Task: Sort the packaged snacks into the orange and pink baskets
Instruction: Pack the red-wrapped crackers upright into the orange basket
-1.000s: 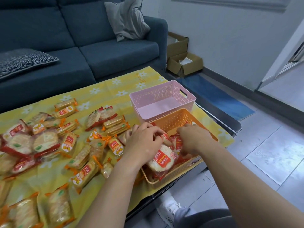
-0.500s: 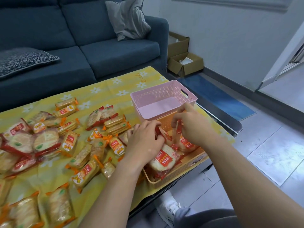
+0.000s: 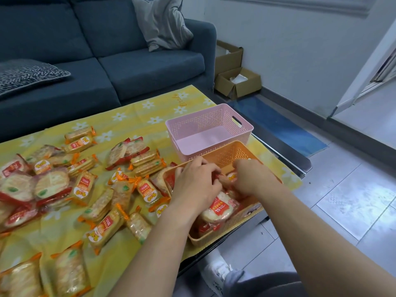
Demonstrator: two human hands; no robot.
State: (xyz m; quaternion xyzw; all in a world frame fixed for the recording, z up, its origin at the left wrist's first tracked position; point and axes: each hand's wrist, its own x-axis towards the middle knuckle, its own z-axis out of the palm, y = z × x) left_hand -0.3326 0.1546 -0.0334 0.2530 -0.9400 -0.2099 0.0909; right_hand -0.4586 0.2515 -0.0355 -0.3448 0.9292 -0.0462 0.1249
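Over the orange basket (image 3: 240,154) at the near corner of a low surface (image 3: 132,113) draped in a yellow daisy cloth, a person's left hand (image 3: 196,185) and right hand (image 3: 251,179) meet among red-wrapped round rice crackers (image 3: 217,209) already lying inside. Both sets of fingers are curled down into the packets; the left appears to pinch a red wrapper edge, while whether the right grips anything cannot be told from here. The pink basket (image 3: 243,127), just behind and touching the orange one, holds nothing. Dozens of packaged snacks (image 3: 100,189), orange-wrapped and red-wrapped alike, lie scattered across the cloth to the left, so the sorting looks barely begun. Settling the packets flat and toward the basket's far end would likely leave room for more, and since the basket overhangs the surface's edge slightly, pressing lightly seems wise to avoid tipping it. A blue sofa (image 3: 107,67) stands beyond.
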